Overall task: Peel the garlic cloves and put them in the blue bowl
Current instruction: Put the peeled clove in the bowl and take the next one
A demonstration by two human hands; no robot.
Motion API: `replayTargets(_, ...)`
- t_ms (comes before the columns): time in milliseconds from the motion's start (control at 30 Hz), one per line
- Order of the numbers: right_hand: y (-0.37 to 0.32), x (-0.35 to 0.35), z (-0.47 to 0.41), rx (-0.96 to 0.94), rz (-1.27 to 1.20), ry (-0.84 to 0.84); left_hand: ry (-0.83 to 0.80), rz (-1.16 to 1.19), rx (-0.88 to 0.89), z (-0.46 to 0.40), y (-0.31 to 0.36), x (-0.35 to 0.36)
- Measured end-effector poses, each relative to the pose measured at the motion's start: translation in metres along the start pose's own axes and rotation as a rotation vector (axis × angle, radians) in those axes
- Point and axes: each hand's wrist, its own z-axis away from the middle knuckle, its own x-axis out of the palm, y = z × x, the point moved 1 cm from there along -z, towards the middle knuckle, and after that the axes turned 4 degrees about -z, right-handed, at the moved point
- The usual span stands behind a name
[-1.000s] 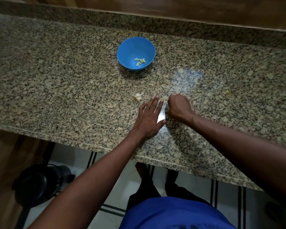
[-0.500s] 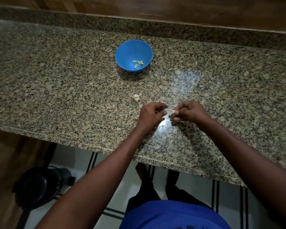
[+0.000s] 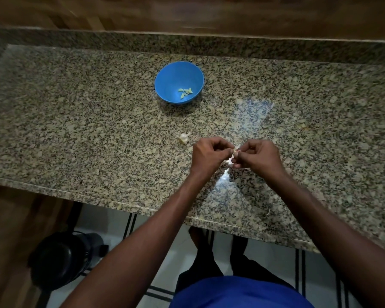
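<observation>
Both hands are now lifted off the counter [image 3: 80, 121] and brought together, where a second ago the left hand [image 3: 207, 155] lay flat with straight fingers over something pale and shiny and the right hand [image 3: 257, 155] was closed beside it. The left hand's fingers are curled in, thumb and fingertips pinching a small pale garlic clove [image 3: 234, 152]; the right hand's fingertips pinch the same clove from the other side, so it sits squeezed between the two sets of fingers, mostly hidden. This probably means that the pressing step is over and the skin is being picked off. Half a second ago the hands were already curled but slightly apart; now the fingertips meet on the clove. Just beyond the left hand's knuckles lies another piece of garlic [image 3: 184, 138] on the counter, unpeeled as far as one can tell. Well beyond the fingers stands the blue bowl [image 3: 171, 78], holding a few peeled cloves [image 3: 185, 92]; the pinched clove is not yet there.
</observation>
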Motion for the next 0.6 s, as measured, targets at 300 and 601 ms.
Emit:
replayTargets(300, 0.001, 0.022, 0.007, -0.292, 0.428, 0.275, 0.161, -0.157, 0.023, -0.001, 0.006, 0.012)
replayTargets(601, -0.016, -0.012, -0.001, 0.234, -0.425, -0.149, 0.124, -0.343, 0.280, -0.009, 0.004, 0.007)
